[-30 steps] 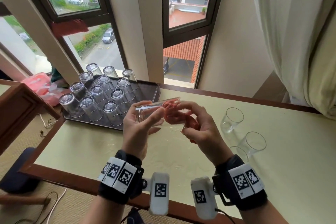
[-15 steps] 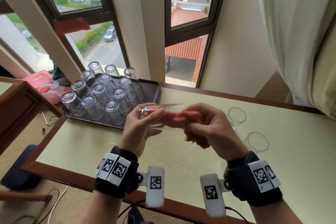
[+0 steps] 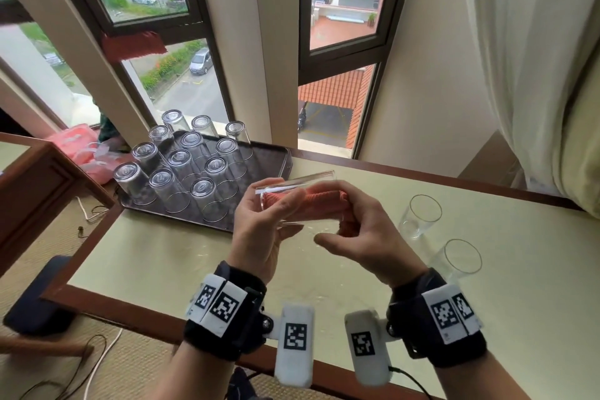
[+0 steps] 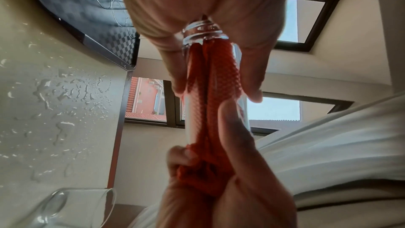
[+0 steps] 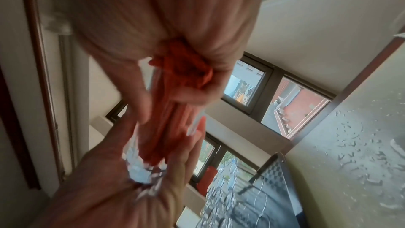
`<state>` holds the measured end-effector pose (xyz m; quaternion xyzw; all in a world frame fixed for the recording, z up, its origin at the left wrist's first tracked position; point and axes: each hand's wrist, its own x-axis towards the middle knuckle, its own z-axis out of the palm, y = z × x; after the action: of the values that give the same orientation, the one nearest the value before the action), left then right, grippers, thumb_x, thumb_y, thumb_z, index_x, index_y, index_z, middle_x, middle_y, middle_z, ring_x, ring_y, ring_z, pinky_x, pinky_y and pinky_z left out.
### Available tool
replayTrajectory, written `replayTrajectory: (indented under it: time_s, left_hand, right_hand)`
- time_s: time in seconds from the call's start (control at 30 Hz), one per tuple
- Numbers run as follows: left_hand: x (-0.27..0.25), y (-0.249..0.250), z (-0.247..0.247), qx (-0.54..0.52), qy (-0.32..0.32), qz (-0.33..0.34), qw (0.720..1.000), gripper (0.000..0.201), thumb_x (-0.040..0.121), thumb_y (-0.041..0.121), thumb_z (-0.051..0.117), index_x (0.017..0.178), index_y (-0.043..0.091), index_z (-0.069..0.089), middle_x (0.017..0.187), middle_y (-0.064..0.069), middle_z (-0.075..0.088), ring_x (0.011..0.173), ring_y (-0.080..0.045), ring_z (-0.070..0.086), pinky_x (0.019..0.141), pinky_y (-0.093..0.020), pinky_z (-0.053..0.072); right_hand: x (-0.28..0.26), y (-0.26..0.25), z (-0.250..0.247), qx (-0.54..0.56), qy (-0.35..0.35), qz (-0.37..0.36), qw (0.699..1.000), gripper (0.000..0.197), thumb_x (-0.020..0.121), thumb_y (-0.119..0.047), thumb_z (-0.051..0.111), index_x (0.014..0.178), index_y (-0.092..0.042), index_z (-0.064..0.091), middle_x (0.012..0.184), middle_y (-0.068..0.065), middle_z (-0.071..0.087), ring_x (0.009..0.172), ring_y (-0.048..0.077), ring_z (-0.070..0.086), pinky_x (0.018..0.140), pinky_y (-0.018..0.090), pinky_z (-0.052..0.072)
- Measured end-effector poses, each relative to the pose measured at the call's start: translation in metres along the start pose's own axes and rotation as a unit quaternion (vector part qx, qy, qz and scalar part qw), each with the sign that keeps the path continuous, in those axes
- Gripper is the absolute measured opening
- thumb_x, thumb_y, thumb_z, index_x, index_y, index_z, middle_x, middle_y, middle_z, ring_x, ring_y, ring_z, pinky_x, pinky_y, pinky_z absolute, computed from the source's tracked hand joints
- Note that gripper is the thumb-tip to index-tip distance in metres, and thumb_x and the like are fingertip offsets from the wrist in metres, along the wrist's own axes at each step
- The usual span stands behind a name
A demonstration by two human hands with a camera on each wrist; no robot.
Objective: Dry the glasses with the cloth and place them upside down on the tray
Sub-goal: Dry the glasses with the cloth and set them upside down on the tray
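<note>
Drying step in hand. My left hand (image 3: 259,230) grips glass (image 3: 302,201) sideways, centre frame, above tabletop (image 3: 194,256). My right hand (image 3: 363,234) clutches cloth (image 3: 311,201), stuffed inside glass. Next, I judge: pull cloth out, flip glass, set on tray (image 3: 276,156), upper left. Two wet glasses (image 3: 418,217) wait right.

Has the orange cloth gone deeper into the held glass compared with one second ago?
Yes. The cloth now fills the glass toward its base at the left hand; earlier it sat bunched near the mouth.

Head view looks down; both wrist views, one blurred, share the cloth-stuffed glass (image 4: 210,82).
</note>
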<state>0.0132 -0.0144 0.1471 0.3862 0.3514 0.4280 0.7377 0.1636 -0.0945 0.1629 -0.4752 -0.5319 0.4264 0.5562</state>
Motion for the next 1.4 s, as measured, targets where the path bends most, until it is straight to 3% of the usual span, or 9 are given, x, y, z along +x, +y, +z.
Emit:
replayTrajectory:
  time_s: [0.07, 0.2, 0.43, 0.67, 0.9, 1.0, 1.13, 1.33, 1.4]
  left_hand:
    - [-0.002, -0.003, 0.002, -0.019, -0.017, -0.002, 1.0, 0.065, 0.047, 0.029, 0.086, 0.106, 0.022, 0.059, 0.091, -0.001, 0.073, 0.083, -0.023, 0.07, 0.07, -0.037, 0.056]
    - [-0.002, -0.005, 0.003, -0.041, -0.06, -0.016, 0.997, 0.082, 0.039, 0.033, 0.1, 0.109, 0.02, 0.059, 0.101, -0.01, 0.07, 0.089, -0.026, 0.07, 0.076, -0.04, 0.06]
    - [-0.001, 0.006, -0.007, 0.014, -0.147, -0.071, 0.986, 0.083, 0.044, 0.049, 0.098, 0.109, 0.007, 0.067, 0.086, -0.016, 0.072, 0.066, -0.028, 0.072, 0.048, -0.022, 0.054]
    - [-0.001, 0.01, -0.014, 0.155, -0.139, 0.082, 0.975, 0.065, 0.057, 0.002, 0.087, 0.117, 0.006, 0.063, 0.102, -0.014, 0.075, 0.083, -0.017, 0.072, 0.069, -0.025, 0.057]
    - [-0.002, 0.004, -0.015, 0.066, -0.14, -0.071, 0.985, 0.089, 0.042, 0.051, 0.097, 0.11, 0.001, 0.066, 0.082, -0.013, 0.069, 0.043, -0.022, 0.062, 0.034, -0.018, 0.042]
    - [-0.001, 0.006, -0.019, 0.107, -0.097, -0.005, 0.989, 0.077, 0.045, 0.048, 0.096, 0.104, 0.005, 0.072, 0.075, -0.014, 0.071, 0.041, -0.02, 0.059, 0.036, -0.019, 0.04]
    - [-0.005, 0.009, -0.02, 0.241, -0.125, 0.12, 0.955, 0.068, 0.059, 0.013, 0.094, 0.12, 0.004, 0.066, 0.095, -0.012, 0.076, 0.072, -0.016, 0.072, 0.062, -0.023, 0.058]
    - [-0.002, 0.004, -0.023, 0.174, -0.154, -0.056, 0.971, 0.089, 0.047, 0.062, 0.092, 0.111, 0.004, 0.068, 0.081, -0.015, 0.071, 0.049, -0.024, 0.058, 0.039, -0.022, 0.043]
    - [-0.001, 0.004, -0.022, 0.16, -0.145, -0.051, 0.975, 0.08, 0.051, 0.059, 0.091, 0.105, 0.003, 0.071, 0.08, -0.021, 0.069, 0.05, -0.026, 0.057, 0.038, -0.023, 0.039]
  right_hand:
    - [0.002, -0.001, 0.004, -0.002, 0.028, -0.019, 0.999, 0.046, 0.072, 0.009, 0.077, 0.114, -0.004, 0.063, 0.108, 0.007, 0.073, 0.104, 0.019, 0.071, 0.089, 0.032, 0.057]
    - [0.001, 0.002, 0.009, 0.048, 0.117, -0.01, 0.992, 0.039, 0.069, 0.027, 0.07, 0.089, -0.006, 0.07, 0.077, -0.006, 0.074, 0.073, 0.006, 0.07, 0.059, 0.017, 0.054]
    - [0.0, -0.006, -0.005, 0.02, 0.105, -0.034, 0.994, 0.047, 0.064, 0.036, 0.06, 0.079, -0.007, 0.073, 0.082, 0.004, 0.074, 0.08, 0.016, 0.072, 0.059, 0.026, 0.058]
    - [-0.001, -0.002, -0.007, 0.061, 0.082, 0.038, 0.994, 0.033, 0.066, 0.013, 0.078, 0.085, -0.013, 0.074, 0.075, 0.009, 0.071, 0.057, 0.013, 0.06, 0.044, 0.023, 0.048]
    - [0.001, -0.011, -0.005, 0.084, 0.1, 0.019, 0.991, 0.049, 0.063, 0.038, 0.046, 0.074, -0.001, 0.074, 0.076, 0.012, 0.071, 0.072, 0.019, 0.07, 0.055, 0.027, 0.057]
    - [0.0, -0.011, 0.0, 0.032, 0.082, 0.045, 0.995, 0.045, 0.067, 0.037, 0.056, 0.081, -0.004, 0.07, 0.072, 0.01, 0.068, 0.064, 0.015, 0.065, 0.051, 0.024, 0.055]
    - [-0.005, -0.007, -0.005, 0.063, 0.068, 0.093, 0.991, 0.032, 0.072, 0.016, 0.074, 0.089, -0.01, 0.068, 0.071, 0.0, 0.068, 0.059, 0.01, 0.061, 0.047, 0.022, 0.052]
    - [-0.008, -0.003, -0.003, 0.144, 0.118, 0.046, 0.981, 0.041, 0.054, 0.015, 0.053, 0.066, -0.016, 0.076, 0.072, 0.011, 0.071, 0.069, 0.022, 0.068, 0.051, 0.028, 0.056]
    - [-0.008, -0.004, -0.003, 0.115, 0.101, 0.043, 0.987, 0.04, 0.056, 0.013, 0.054, 0.067, -0.018, 0.076, 0.076, 0.011, 0.071, 0.074, 0.022, 0.069, 0.054, 0.03, 0.058]
